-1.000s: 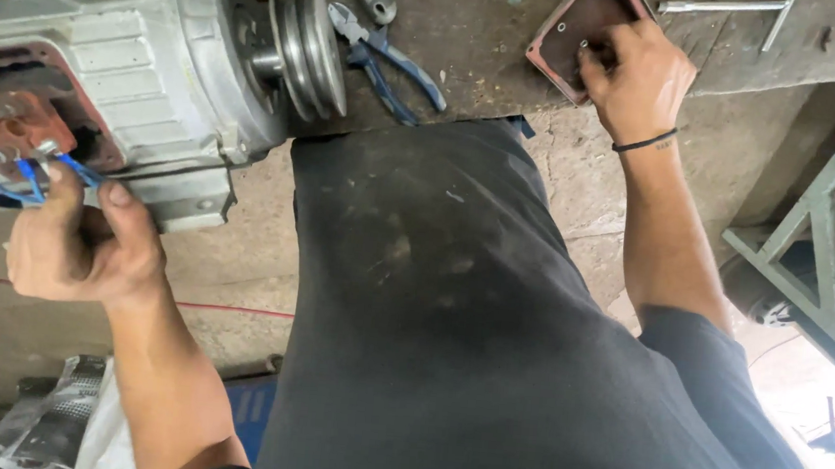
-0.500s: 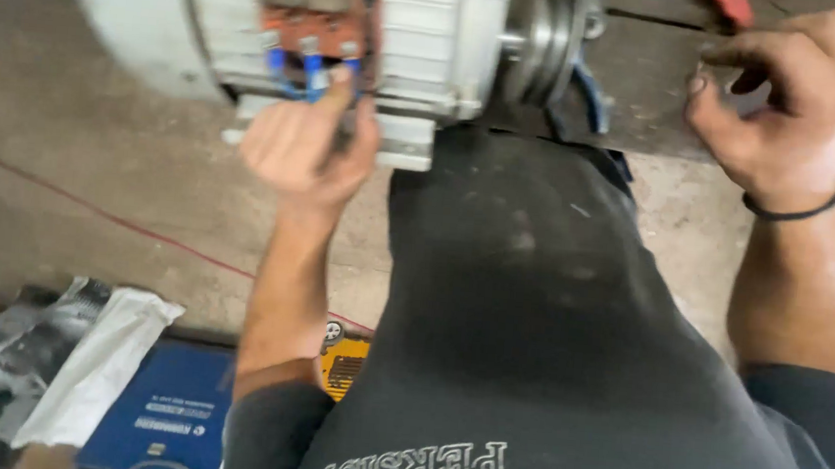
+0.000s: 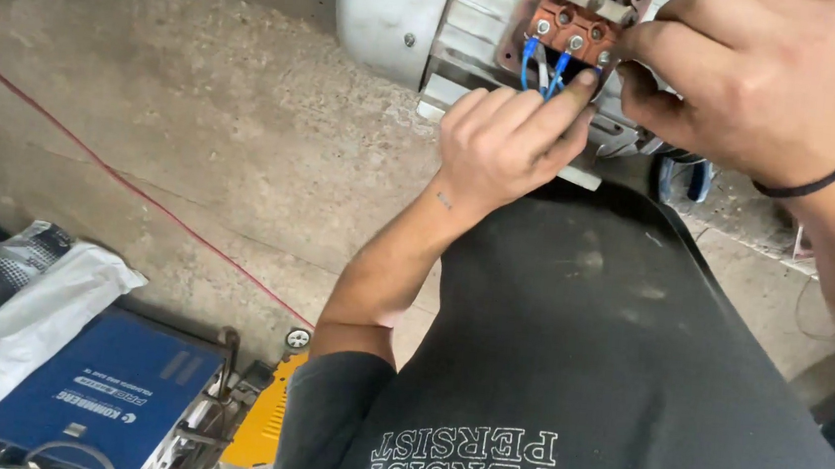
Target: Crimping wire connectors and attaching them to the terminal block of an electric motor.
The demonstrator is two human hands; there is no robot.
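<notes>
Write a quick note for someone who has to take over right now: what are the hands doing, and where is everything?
Left hand: fingers on the blue wires at the motor, forefinger pressed at the open terminal box.
Right hand: at the box's right edge; whether it holds anything is hidden.
Done: the box has no cover on; wires reach its studs.
Left: the box is not yet covered.
Below left: blue case, red cord.
</notes>
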